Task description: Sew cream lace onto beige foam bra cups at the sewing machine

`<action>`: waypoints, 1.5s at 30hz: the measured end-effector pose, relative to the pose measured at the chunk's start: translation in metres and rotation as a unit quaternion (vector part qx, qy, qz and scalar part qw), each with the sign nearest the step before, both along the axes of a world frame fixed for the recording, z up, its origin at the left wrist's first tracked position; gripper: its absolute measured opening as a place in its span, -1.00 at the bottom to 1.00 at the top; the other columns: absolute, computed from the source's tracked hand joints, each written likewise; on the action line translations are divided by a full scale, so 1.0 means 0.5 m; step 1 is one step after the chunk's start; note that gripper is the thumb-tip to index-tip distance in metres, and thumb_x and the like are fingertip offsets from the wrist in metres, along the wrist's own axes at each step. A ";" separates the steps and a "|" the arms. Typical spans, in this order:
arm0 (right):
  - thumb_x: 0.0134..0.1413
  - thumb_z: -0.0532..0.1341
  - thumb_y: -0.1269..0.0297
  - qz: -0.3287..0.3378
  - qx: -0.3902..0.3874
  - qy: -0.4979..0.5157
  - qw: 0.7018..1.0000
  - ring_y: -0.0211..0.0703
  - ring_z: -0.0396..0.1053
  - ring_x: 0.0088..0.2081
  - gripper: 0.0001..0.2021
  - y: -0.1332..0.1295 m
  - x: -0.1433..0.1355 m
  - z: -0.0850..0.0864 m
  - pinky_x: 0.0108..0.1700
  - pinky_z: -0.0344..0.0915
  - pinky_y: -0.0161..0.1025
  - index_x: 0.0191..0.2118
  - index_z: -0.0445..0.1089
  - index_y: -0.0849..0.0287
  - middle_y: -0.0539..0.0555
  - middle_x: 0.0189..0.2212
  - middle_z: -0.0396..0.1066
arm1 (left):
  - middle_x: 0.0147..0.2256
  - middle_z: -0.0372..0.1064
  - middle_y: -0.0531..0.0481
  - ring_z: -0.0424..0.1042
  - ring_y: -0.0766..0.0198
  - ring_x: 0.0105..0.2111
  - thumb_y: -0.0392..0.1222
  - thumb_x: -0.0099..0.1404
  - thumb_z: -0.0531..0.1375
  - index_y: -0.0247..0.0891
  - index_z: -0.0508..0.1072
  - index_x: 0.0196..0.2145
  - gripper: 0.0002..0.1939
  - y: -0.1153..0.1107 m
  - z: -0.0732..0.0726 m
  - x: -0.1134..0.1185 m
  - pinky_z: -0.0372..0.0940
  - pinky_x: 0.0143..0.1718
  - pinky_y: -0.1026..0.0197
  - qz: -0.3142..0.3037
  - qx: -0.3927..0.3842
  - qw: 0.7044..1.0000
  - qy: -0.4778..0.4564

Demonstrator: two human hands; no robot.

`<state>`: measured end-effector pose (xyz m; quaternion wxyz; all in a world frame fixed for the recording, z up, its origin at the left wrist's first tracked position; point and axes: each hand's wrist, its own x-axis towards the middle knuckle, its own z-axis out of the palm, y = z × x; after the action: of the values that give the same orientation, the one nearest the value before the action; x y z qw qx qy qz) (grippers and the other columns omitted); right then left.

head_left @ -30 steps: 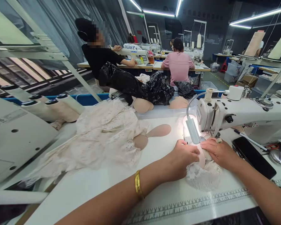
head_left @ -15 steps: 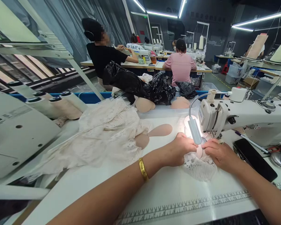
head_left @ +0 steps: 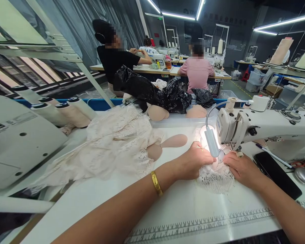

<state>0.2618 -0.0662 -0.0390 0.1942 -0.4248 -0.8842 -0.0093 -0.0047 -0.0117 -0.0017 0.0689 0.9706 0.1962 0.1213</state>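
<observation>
A piece of pale lace fabric (head_left: 216,181) with a fringed edge and a blush-pink part lies under the head of the white sewing machine (head_left: 277,123). My left hand (head_left: 197,162) is closed, fingers pinched on the fabric's left side beneath the small lamp (head_left: 211,144). On the other side, my right hand (head_left: 242,169) grips the right edge with fingers pressed together, close to the needle area. The lamp head and the fingers hide part of the stitching spot.
Left of my hands lie a heap of cream lace (head_left: 117,149) and beige pads (head_left: 174,140). A black phone (head_left: 276,174) and a silver mouse (head_left: 303,175) sit at right. A printed ruler (head_left: 205,225) runs along the front edge. Two co-workers sit ahead.
The lace fabric has moved slightly away from me, toward the machine. My right hand's fingers have shifted a little to the right, showing more of the spot between the hands.
</observation>
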 end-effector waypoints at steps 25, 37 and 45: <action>0.37 0.02 0.40 -0.042 -0.015 0.115 0.992 -0.01 0.44 -0.28 -0.77 -0.012 0.000 0.024 -0.26 0.38 -0.11 -0.04 0.40 0.10 0.13 -0.24 0.50 | -0.23 0.52 0.04 0.41 0.15 -0.15 -0.48 0.14 0.15 -0.11 0.52 -0.11 -0.58 -0.005 0.019 -0.004 -0.04 0.03 0.00 0.012 -0.063 0.998 0.020; 0.38 0.04 0.49 -0.008 -0.035 -0.022 0.999 -0.03 0.32 -0.27 -0.77 -0.008 -0.019 0.021 -0.21 0.23 -0.13 -0.21 0.41 0.11 0.06 -0.35 0.46 | -0.20 0.41 -0.13 0.35 0.01 -0.22 0.08 0.29 0.31 -0.24 0.43 0.05 -0.52 -0.070 0.040 0.009 0.13 -0.03 -0.03 0.104 -0.051 0.987 0.109; 0.21 0.10 0.61 -0.030 -0.136 -0.001 0.990 0.02 0.26 -0.16 -0.64 -0.015 -0.001 0.064 -0.10 0.26 -0.10 -0.09 0.49 0.01 0.06 -0.29 0.44 | -0.08 0.48 -0.01 0.39 0.16 -0.21 -0.36 0.26 0.21 -0.23 0.34 -0.29 -0.89 -0.044 0.040 -0.007 0.01 -0.01 0.05 -0.019 -0.067 0.997 0.040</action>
<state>0.2614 -0.0738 -0.0072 0.1332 -0.4735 -0.8644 0.1045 -0.0082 -0.0335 0.0185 0.1284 0.9714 0.1877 0.0679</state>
